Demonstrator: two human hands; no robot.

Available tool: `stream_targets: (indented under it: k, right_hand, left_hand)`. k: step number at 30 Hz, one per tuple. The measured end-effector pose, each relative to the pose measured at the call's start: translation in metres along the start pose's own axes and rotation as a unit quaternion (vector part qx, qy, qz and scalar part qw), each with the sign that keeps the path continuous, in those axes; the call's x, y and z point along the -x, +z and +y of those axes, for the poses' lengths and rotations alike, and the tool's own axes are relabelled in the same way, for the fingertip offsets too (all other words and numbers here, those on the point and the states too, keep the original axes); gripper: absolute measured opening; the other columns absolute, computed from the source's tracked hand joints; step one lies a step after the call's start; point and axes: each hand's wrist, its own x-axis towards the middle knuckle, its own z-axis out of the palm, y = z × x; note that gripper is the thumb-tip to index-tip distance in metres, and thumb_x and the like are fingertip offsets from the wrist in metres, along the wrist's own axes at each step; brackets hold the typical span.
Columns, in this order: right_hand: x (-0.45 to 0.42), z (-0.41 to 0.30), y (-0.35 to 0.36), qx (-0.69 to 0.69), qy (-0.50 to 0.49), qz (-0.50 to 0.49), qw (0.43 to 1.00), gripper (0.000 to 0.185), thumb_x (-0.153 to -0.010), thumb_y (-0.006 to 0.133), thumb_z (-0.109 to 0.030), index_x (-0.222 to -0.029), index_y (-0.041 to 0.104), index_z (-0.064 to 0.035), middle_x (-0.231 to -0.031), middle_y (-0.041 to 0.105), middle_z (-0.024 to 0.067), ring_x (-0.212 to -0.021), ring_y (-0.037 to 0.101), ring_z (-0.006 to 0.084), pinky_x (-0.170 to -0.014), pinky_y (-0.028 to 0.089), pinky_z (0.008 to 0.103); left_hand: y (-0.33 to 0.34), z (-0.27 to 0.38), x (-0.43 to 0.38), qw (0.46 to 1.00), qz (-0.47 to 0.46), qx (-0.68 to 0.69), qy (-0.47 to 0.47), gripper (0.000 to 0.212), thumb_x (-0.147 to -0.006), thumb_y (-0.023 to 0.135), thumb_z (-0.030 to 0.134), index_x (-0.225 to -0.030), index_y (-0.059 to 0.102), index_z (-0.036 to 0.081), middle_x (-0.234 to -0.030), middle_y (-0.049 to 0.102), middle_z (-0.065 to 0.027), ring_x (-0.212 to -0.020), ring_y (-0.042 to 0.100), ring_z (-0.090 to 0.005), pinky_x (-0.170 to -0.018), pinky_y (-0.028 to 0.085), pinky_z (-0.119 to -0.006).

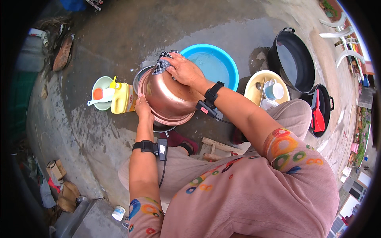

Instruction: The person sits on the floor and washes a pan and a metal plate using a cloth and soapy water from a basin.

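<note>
A copper-coloured metal pot (pixel 175 95) is tilted above another metal vessel (pixel 160 128) on the wet ground, its rounded outer side facing up. My left hand (pixel 143 108) grips its rim at the near left. My right hand (pixel 186 71) presses a black-and-white patterned cloth (pixel 162 62) against the pot's upper side. Just behind stands a blue plastic basin (pixel 235 70) with water in it. A yellow plastic jug (pixel 120 99) is close to my left hand, beside a pale green bowl (pixel 101 81) holding an orange item and a white-handled utensil (pixel 102 99).
On the right are a cream basin (pixel 250 84) with cups and a spoon, a large black pan (pixel 308 65) with water, and a smaller black pan (pixel 327 119) with a red scoop (pixel 318 117). A wooden stool (pixel 220 145) is near my feet. Stones lie at the left.
</note>
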Motion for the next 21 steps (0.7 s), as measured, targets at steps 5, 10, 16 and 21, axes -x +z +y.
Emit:
stream_targets:
  k: [5,10,16,21]
  right_hand:
    - [0.046,0.050,-0.022,0.035,0.176,0.012,0.984,0.038,-0.084,0.051,-0.021,-0.120,0.049,-0.0118,-0.126,0.040,0.0230,-0.119,0.035,0.0377,-0.101,0.026,0.0408]
    - [0.119,0.001,-0.024,0.025,0.083,-0.038,0.996,0.040,-0.082,0.053,-0.017,-0.122,0.048,-0.0113,-0.127,0.039,0.0237,-0.123,0.031,0.0367,-0.102,0.024,0.0440]
    - [0.061,-0.039,-0.005,0.000,-0.076,-0.066,0.995,0.047,-0.078,0.056,-0.011,-0.123,0.045,-0.0155,-0.128,0.039,0.0197,-0.121,0.032,0.0370,-0.102,0.025,0.0436]
    - [0.037,0.028,-0.012,0.098,0.069,0.039,0.992,0.037,-0.082,0.052,-0.019,-0.119,0.050,-0.0133,-0.122,0.044,0.0223,-0.116,0.038,0.0355,-0.098,0.031,0.0412]
  left_hand:
    - [0.013,0.005,0.010,1.000,0.010,0.006,-0.001,0.032,-0.091,0.044,0.027,-0.096,0.055,-0.003,-0.087,0.058,-0.0089,-0.075,0.053,-0.0143,-0.070,0.045,-0.028]
    - [0.001,-0.007,-0.005,1.000,0.007,0.011,-0.011,0.032,-0.091,0.043,0.027,-0.094,0.056,-0.002,-0.084,0.058,-0.0074,-0.073,0.052,-0.0137,-0.069,0.045,-0.027]
    - [-0.008,-0.009,-0.012,1.000,-0.012,-0.009,-0.017,0.034,-0.091,0.042,0.029,-0.100,0.054,-0.002,-0.093,0.057,-0.0108,-0.082,0.054,-0.0180,-0.074,0.045,-0.031]
    - [0.005,-0.001,0.000,0.998,-0.027,0.047,-0.024,0.033,-0.091,0.043,0.028,-0.095,0.055,-0.002,-0.089,0.059,-0.0099,-0.076,0.054,-0.0167,-0.071,0.045,-0.029]
